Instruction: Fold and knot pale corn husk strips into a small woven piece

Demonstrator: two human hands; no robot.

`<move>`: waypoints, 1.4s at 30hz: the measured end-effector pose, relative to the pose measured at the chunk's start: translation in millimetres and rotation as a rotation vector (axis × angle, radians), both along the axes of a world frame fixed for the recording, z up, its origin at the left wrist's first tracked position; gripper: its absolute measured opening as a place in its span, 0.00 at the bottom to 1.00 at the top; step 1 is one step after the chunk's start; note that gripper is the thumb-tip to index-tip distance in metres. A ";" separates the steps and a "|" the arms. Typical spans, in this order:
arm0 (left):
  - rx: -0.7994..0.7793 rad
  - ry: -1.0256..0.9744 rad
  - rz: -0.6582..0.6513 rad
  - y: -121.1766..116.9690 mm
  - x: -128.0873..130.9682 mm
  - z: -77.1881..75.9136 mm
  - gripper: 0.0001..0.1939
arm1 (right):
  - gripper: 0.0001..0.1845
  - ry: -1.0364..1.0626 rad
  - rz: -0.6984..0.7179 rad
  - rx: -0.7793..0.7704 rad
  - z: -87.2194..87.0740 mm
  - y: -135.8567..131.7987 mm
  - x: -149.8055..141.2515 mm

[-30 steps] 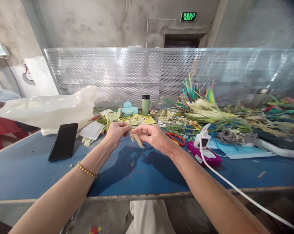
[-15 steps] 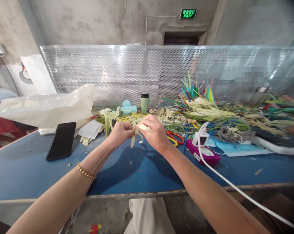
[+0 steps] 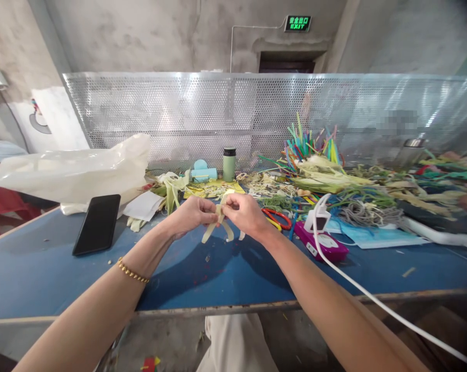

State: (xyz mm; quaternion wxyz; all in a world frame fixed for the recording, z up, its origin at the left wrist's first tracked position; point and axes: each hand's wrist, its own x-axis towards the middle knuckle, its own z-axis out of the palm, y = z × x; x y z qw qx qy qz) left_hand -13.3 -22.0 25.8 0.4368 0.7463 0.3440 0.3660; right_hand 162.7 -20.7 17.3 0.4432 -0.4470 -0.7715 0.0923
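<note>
Above the blue table, my left hand (image 3: 192, 213) pinches pale corn husk strips (image 3: 209, 232) between thumb and fingers. My right hand (image 3: 246, 215) meets it from the other side, its closed fingertips on the same strips. One end sticks up between the hands, and several loose ends hang below them. How the strips cross is hidden behind the fingers. Just past the hands lies a yellow sheet (image 3: 193, 192) strewn with husk scraps. Red-handled scissors (image 3: 283, 219) rest to the right of my right hand.
On the left lie a black phone (image 3: 97, 225), white paper (image 3: 142, 205) and a large plastic bag (image 3: 74, 173). A green bottle (image 3: 229, 166) stands by the perforated metal screen (image 3: 179, 111). A purple power strip (image 3: 331, 250) with a white cable, husks (image 3: 330, 173) and a blue mask (image 3: 384, 236) occupy the right.
My right hand has turned and drawn its fingertips in at the strips. The pale piece across its fingers now stands up between the hands, and the hanging ends have spread apart.
</note>
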 end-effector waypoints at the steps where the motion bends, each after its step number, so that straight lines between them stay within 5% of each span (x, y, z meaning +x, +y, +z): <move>1: -0.014 -0.003 -0.007 0.1 -0.2 0.0 0.07 | 0.08 0.012 0.006 -0.001 -1.7 0.5 -1.2; 16: -0.205 -0.200 -0.020 4.3 1.9 -5.2 0.15 | 0.07 -0.003 -0.101 0.130 -11.3 5.4 -5.6; 25: -0.058 -0.063 0.108 5.9 3.2 -7.1 0.12 | 0.10 0.058 -0.022 -0.080 -7.5 8.2 -2.8; 33: -0.208 -0.147 0.143 15.2 -7.3 -5.3 0.11 | 0.06 -0.023 0.092 -0.183 6.6 2.2 15.9; 42: -0.266 -0.108 0.156 20.0 -12.6 -4.5 0.11 | 0.13 -0.062 0.197 -0.214 14.3 -0.2 26.5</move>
